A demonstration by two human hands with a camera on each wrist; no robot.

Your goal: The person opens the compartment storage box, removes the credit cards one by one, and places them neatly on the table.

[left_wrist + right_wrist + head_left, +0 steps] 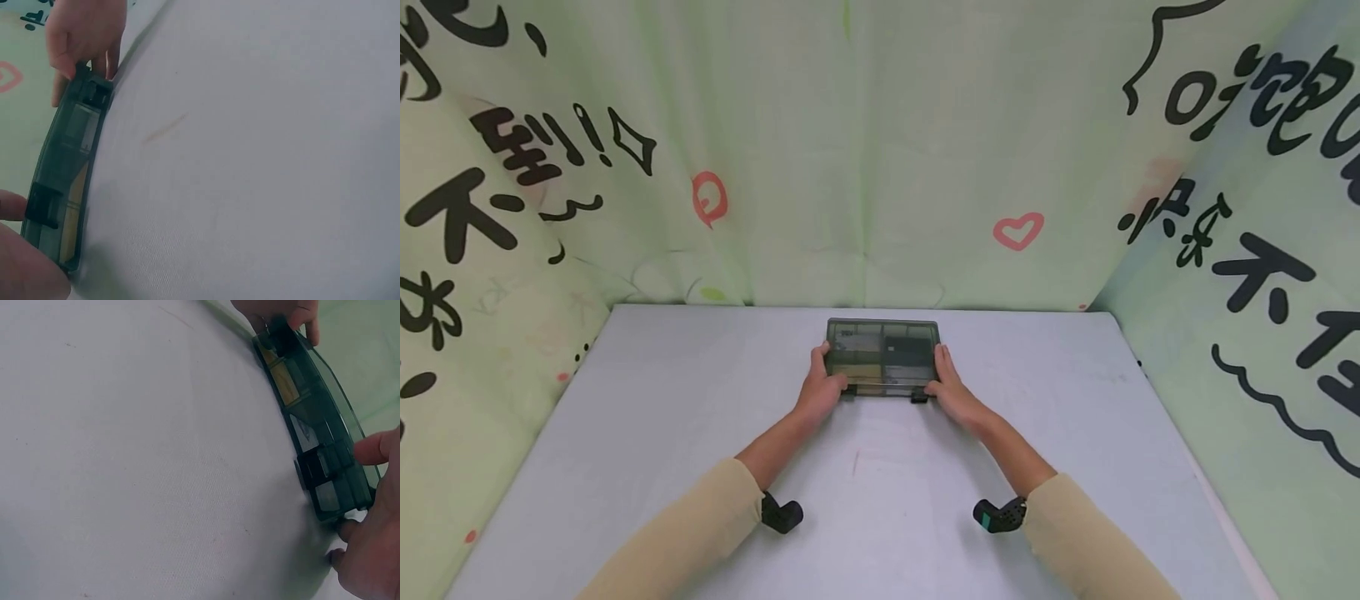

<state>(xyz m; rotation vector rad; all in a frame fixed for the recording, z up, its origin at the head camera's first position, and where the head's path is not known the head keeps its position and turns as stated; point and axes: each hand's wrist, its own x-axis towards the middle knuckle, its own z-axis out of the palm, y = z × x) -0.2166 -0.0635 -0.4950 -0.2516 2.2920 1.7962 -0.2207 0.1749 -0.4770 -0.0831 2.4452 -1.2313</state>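
Observation:
A dark, see-through plastic compartment box with a lid sits near the far edge of the table. Its lid is down, and through it dividers, a tan patch and some dark and pale contents show. Two black latches are on the side facing me. My left hand holds the box's left end, thumb at the near corner and fingers along the side. At the opposite end, my right hand grips in the same way, its thumb resting close to one latch. Whether each latch is fastened is hard to tell.
The white-covered table stretches from the box toward me. Behind it hangs a pale green curtain with black lettering and red drawings, and similar cloth runs along both sides. A black wrist camera is worn on each forearm.

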